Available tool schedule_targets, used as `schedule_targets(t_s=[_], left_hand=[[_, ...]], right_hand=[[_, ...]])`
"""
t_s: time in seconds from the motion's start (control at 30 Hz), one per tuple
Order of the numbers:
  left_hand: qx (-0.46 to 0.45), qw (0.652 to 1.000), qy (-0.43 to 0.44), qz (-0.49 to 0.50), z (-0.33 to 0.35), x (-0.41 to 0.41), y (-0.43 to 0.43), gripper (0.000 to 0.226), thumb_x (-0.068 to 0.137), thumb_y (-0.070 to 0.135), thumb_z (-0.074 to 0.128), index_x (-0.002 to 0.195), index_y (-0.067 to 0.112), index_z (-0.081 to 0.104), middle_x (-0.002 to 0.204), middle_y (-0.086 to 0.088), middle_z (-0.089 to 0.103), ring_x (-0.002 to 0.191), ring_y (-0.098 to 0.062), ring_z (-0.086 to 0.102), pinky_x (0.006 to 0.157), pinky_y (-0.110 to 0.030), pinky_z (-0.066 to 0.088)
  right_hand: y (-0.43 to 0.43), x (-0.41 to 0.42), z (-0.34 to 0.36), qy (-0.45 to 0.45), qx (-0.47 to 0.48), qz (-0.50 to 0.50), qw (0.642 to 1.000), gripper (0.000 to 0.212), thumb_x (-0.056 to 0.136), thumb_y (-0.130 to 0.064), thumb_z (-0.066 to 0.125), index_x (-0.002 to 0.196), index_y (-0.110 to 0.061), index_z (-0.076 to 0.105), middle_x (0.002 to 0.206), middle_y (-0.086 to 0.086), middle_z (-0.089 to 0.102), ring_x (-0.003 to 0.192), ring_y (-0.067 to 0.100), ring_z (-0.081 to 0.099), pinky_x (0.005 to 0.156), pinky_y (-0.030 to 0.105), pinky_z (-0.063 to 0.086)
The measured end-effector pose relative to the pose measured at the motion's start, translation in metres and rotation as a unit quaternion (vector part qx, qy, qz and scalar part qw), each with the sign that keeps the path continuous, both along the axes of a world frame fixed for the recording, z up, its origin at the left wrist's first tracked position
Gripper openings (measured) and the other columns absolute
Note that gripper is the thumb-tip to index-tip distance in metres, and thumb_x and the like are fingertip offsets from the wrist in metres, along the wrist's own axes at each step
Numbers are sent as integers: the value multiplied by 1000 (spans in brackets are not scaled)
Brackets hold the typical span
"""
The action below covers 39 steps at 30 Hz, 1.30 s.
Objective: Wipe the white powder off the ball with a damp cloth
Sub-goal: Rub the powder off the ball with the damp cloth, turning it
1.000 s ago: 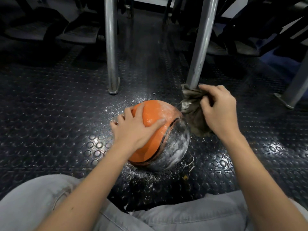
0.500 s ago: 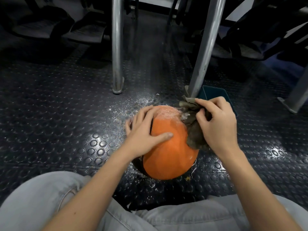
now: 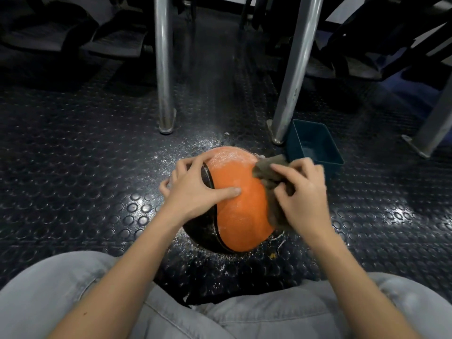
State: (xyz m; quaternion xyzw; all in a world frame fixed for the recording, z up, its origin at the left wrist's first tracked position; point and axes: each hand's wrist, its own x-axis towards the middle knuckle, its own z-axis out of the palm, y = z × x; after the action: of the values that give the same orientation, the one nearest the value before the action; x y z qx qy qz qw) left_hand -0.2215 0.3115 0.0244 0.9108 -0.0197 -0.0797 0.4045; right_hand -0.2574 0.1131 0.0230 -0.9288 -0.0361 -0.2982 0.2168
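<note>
A dark rubber floor [image 3: 73,167] with raised round studs fills the view, with metal table legs [image 3: 163,69] standing on it at the far side and dark seats beyond them. White powder [image 3: 195,148] is scattered on the floor around the ball.

A dark teal rectangular plastic tub [image 3: 329,139] sits on the floor just right of the slanted metal leg [image 3: 293,69] and just beyond the right hand. A pale sheen shows on its bottom. Whether that is water cannot be told.

The orange and black ball [image 3: 239,206] rests on the floor between the person's knees, which are in pale grey jeans [image 3: 256,314]. A white dusting covers the far top of its orange panel.

The left hand [image 3: 195,189] lies spread over the ball's left side. Its fingers are splayed across the black seam and its thumb is stretched flat on the orange panel, pressing the ball.

The right hand [image 3: 303,194] has its fingers curled tightly round a bunched grey-brown cloth [image 3: 266,170]. It holds the cloth against the ball's upper right side, and part of the cloth hangs down below the palm along the ball's edge. The right hand is slightly blurred.
</note>
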Motion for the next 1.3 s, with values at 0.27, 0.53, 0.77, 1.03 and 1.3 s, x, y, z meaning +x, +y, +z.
schedule_targets(t_s=[0.27, 0.53, 0.77, 1.03, 1.3], left_hand=[[14, 999, -42, -1, -6, -8, -20, 90, 62, 73, 64, 140, 48, 25, 144, 5, 20, 139, -18, 16, 114, -49, -2], [-16, 1000, 16, 12, 0, 4, -1, 86, 67, 68, 64, 141, 48, 26, 149, 2, 19, 141, -24, 18, 114, -54, -2], [-47, 999, 15, -1, 1, 4, -1, 97, 49, 74, 58, 139, 48, 30, 148, 2, 21, 140, -26, 21, 113, -57, -1], [-58, 998, 19, -1, 2, 6, -1, 96, 46, 72, 58, 136, 50, 33, 147, 4, 23, 140, -25, 21, 114, -58, 1], [-54, 998, 15, -4, 1, 4, 0, 99, 47, 72, 58, 138, 47, 31, 148, 3, 21, 140, -26, 20, 114, -57, -1]], right_hand=[[9, 1, -3, 19, -9, -38, 999, 36, 74, 5, 69, 109, -1, 67, 104, 15, 52, 93, 8, 29, 71, 10, 28], [-8, -17, -6, 96, 9, 20, 995, 26, 76, -1, 63, 99, -7, 73, 90, -2, 55, 87, 15, 42, 81, 2, 27], [-27, 4, 25, 75, 82, -46, 993, 39, 82, 3, 58, 115, -16, 67, 100, -4, 59, 100, 26, 55, 90, 35, 43], [-14, -3, -2, 104, 1, 25, 994, 34, 88, 5, 49, 106, -12, 71, 106, -4, 56, 92, 7, 28, 81, 8, 29], [-20, 1, 27, 72, 110, -23, 991, 40, 87, 5, 52, 114, -21, 65, 109, -12, 62, 106, 15, 51, 92, 19, 33]])
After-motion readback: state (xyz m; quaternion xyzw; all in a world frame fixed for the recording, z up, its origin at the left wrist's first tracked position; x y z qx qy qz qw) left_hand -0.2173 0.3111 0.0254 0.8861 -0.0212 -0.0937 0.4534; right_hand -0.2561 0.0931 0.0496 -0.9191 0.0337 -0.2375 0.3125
